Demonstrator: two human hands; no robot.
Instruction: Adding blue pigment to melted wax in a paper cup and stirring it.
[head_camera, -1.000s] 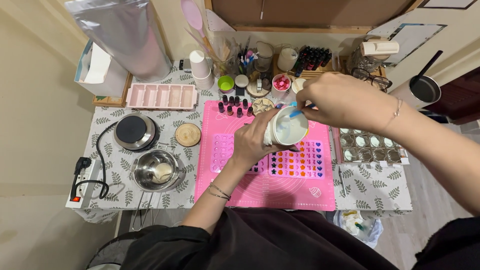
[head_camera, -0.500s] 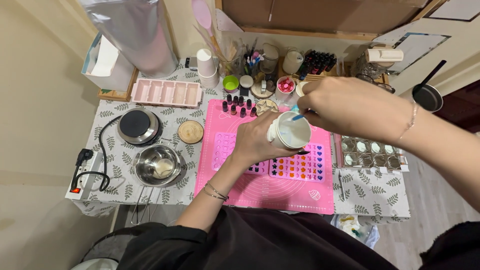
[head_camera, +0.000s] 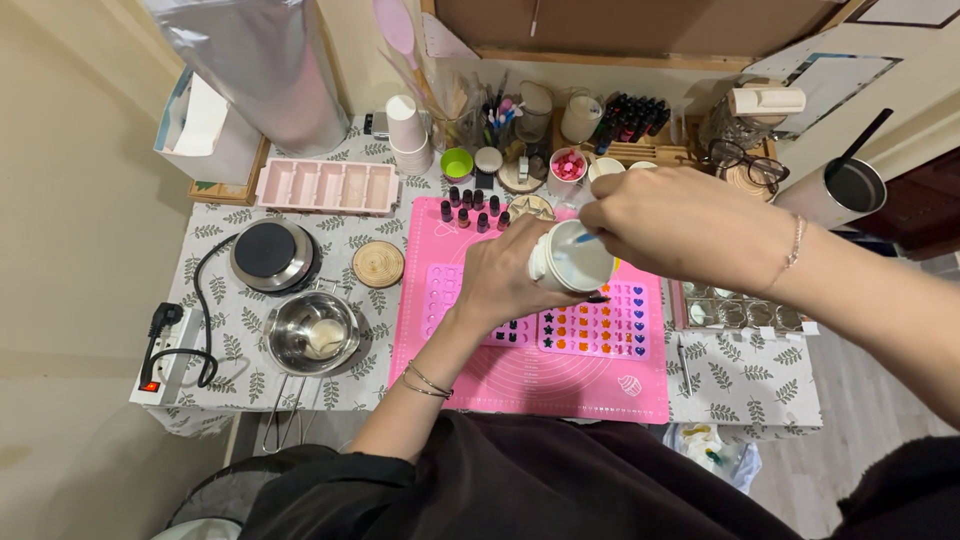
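My left hand grips a white cup tilted over the pink silicone mat. My right hand holds a thin blue-tipped stick whose end dips into the cup's pale contents. Under the cup lies a pink mould with small shaped cavities, several filled with orange and dark colours. A row of small dark bottles stands at the mat's far edge.
A steel pot and a round hotplate sit to the left, with a power strip at the table edge. A pink tray, paper cups, jars and brushes crowd the back. A clear mould lies on the right.
The view has shifted slightly, and the cup and both hands have stayed over the mould. My right hand keeps working the stick inside the cup.
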